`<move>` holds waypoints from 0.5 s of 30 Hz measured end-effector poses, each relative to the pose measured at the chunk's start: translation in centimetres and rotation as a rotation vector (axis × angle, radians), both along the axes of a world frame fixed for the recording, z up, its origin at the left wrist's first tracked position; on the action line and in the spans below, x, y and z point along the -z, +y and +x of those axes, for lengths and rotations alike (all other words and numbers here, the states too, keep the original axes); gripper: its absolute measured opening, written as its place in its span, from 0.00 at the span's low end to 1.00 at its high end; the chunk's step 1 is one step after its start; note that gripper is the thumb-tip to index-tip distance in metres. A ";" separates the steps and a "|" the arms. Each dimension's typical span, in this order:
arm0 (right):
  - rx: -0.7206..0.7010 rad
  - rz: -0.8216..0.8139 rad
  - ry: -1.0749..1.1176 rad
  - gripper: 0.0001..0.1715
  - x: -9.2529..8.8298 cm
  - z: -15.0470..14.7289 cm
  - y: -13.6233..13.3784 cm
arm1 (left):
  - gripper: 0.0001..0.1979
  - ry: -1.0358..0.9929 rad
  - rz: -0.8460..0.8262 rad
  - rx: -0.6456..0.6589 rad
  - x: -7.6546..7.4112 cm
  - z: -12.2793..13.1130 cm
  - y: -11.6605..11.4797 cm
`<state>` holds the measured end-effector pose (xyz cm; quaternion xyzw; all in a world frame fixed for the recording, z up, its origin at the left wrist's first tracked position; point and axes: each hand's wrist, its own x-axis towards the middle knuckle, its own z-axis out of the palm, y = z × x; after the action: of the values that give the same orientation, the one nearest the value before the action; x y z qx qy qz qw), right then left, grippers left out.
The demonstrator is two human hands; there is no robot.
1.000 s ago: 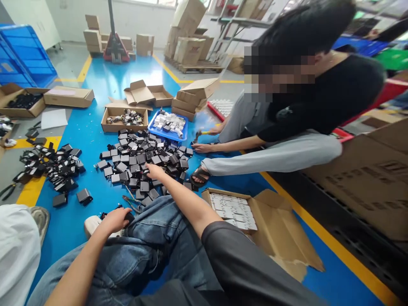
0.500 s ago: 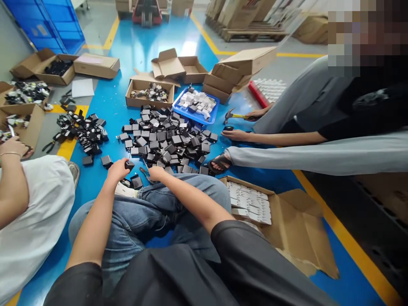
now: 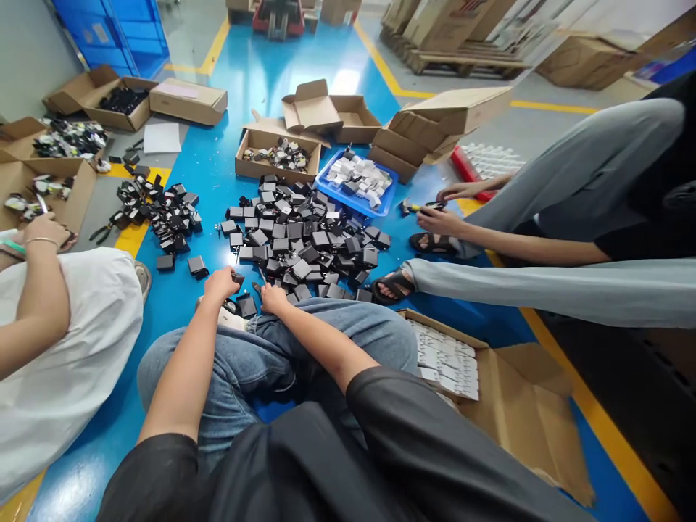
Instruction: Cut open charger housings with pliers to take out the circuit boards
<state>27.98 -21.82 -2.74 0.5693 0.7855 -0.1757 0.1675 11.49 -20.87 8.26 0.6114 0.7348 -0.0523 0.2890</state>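
Observation:
My left hand is closed around a small black power adapter, held just above the floor. Close beside it, my right hand grips a thin pointed tool whose exact kind is too small to make out. Its tip points up, away from me. Below and between the hands, another black adapter lies by my white shoe. A wide pile of black adapters spreads over the blue floor just beyond my hands. One loose adapter lies left of my left hand.
Behind the pile stand a blue tray of white pieces and a cardboard box of small parts. A co-worker's hands are at the right, another's hand at the left. A carton with white pieces lies by my right knee.
The whole view has shifted, so things sit further right. My hands keep their grips. The co-worker at the right has drawn both hands together over a dark piece; the hammer now lies on the floor.

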 end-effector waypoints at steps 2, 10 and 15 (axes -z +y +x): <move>0.014 -0.020 0.030 0.25 0.0 0.0 0.3 | 0.27 -0.002 0.016 -0.039 -0.2 -0.1 -0.1; 0.076 0.024 0.179 0.24 0.1 0.4 2.5 | 0.24 -0.029 0.126 -0.119 -1.1 0.0 -0.2; 0.123 0.045 0.139 0.22 0.6 -0.6 3.9 | 0.22 -0.052 0.169 -0.146 -1.2 0.1 -0.1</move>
<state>27.33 -17.89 -3.36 0.6065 0.7626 -0.2069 0.0887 11.62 -21.02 9.43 0.5795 0.7715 0.0472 0.2584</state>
